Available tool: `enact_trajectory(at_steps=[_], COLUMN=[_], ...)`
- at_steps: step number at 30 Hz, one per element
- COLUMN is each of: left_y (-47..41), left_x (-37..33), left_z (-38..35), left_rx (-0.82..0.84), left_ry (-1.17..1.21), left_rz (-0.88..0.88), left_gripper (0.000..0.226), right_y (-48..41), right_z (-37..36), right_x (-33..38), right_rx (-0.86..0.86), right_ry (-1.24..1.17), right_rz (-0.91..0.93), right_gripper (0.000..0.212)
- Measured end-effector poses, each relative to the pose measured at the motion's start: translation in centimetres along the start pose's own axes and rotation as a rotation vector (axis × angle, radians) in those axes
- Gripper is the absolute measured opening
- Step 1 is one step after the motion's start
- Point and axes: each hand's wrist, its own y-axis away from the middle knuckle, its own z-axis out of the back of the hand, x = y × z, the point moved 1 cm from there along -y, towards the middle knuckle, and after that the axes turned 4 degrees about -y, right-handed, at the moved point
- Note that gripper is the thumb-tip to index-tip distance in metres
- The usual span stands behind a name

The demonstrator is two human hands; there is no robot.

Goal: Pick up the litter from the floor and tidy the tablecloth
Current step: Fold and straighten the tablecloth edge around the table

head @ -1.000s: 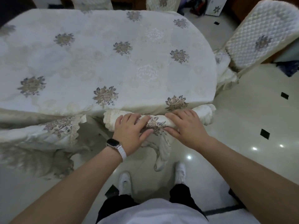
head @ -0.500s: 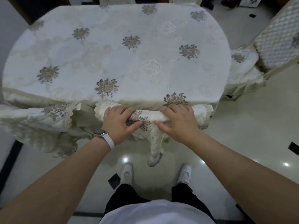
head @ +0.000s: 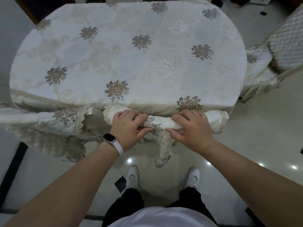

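You stand at the near side of the tablecloth (head: 127,59), which lies spread flat in an oval shape, cream with brown flower patches. At its near edge the hanging part is wound into a roll of cloth (head: 164,124). The roll lies along the edge, just below the front flower patch.

Your left hand (head: 127,128) grasps the left part of this roll: the fingers curl over the top and the thumb presses from below. Your right hand (head: 191,130) grasps the right part in the same way, fingers over and thumb under. Between the two hands a short piece of the roll shows, and from it a loose tail of cloth (head: 164,151) hangs down toward the floor (head: 254,136). The lace ends of the roll stick out beyond each hand.

On your left wrist is a watch (head: 109,137) with a white band. A chair (head: 285,46) with a quilted cover stands at the right end of the tablecloth. Your white shoes (head: 132,177) stand on the shiny floor, below the roll.
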Motion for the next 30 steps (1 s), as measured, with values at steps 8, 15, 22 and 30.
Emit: enact_trajectory(at_steps=[8, 15, 22, 30], left_y=[0.6, 1.0, 1.0, 0.0], left_x=[1.8, 2.8, 3.1, 3.2], left_z=[0.3, 0.8, 0.7, 0.5], left_rx=[-0.031, -0.034, -0.046, 0.019], left_ry=[0.006, 0.008, 0.030, 0.131], left_rz=[-0.017, 0.025, 0.110, 0.086], left_gripper=[0.048, 0.053, 0.050, 0.045], right_y=[-0.4, -1.3, -2.6, -3.4], right_z=[-0.5, -1.4, -1.7, -1.6], right_x=[1.6, 2.3, 2.4, 2.4], right_rx=[-0.062, -0.050, -0.014, 0.040], right_ry=[-0.034, -0.048, -0.037, -0.004], right_rz=[0.012, 0.037, 0.061, 0.029], right_gripper=[0.039, 0.038, 0.038, 0.038])
